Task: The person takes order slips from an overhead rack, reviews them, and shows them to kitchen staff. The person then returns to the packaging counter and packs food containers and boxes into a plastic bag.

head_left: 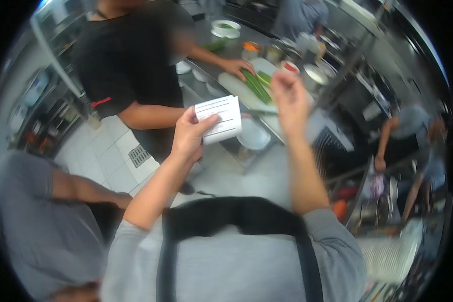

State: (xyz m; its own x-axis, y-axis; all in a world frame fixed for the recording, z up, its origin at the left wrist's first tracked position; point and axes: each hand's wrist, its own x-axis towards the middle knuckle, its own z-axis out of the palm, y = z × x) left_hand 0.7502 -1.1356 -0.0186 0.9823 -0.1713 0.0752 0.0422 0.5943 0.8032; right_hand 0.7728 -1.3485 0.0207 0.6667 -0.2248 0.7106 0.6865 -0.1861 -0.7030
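My left hand [189, 133] grips a white printed paper slip [226, 113], with the thumb lying over its face. The print is too blurred to read. Raised to the right, my right hand [290, 98] is smeared by motion; its fingers look bent, and anything between them cannot be made out. Behind it lies a white cutting board [236, 90] bearing long green vegetables [255, 85]. A co-worker in a black shirt rests a hand [238, 67] on these vegetables. A knife [259, 112] lies across the board's near side.
Containers, including one with orange food [250, 49] and a white pot [315, 75], stand beyond the board. White bowls [225, 29] sit at the back. A person in grey [50, 216] stands close on my left. Other people work at the right. A floor drain [139, 156] shows.
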